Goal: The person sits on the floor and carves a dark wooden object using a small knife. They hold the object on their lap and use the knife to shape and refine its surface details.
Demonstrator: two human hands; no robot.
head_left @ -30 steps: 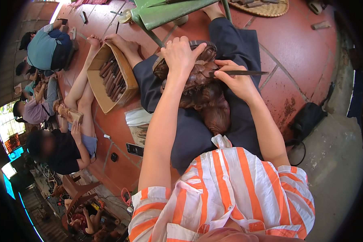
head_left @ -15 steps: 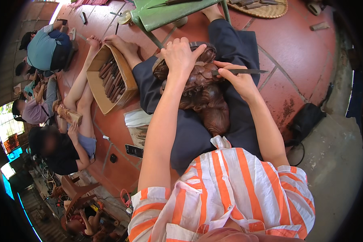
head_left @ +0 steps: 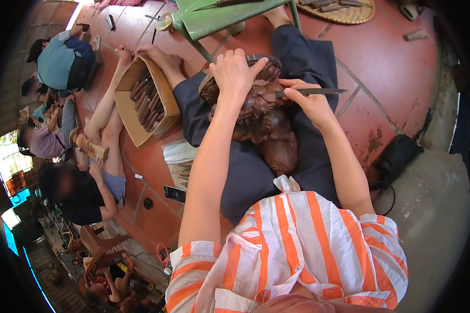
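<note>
A dark brown wood carving [head_left: 279, 141] with rounded, deeply cut forms lies between my legs. My left hand [head_left: 236, 73] grips its far end, fingers bent over the top and thumb stretched to the right along it. In my right hand [head_left: 310, 101] is a thin, dark, flat blade-like tool [head_left: 326, 91], pinched between thumb and fingers. Its one end meets the carving's right side, and the narrow end points right, past my hand. Whether it is a file or a knife I cannot tell.
Left of my legs stands a cardboard box [head_left: 167, 112] of wooden-handled tools. Ahead are a green metal stool [head_left: 214, 23] and a woven tray [head_left: 344, 15] with wood pieces. A phone [head_left: 174, 193] lies on the tiles. To the left, a co-worker holds a lighter carving [head_left: 93, 147].
Both hands keep nearly the same place on the carving, and the tool has hardly shifted. The surroundings at left sit slightly farther right in the picture.
</note>
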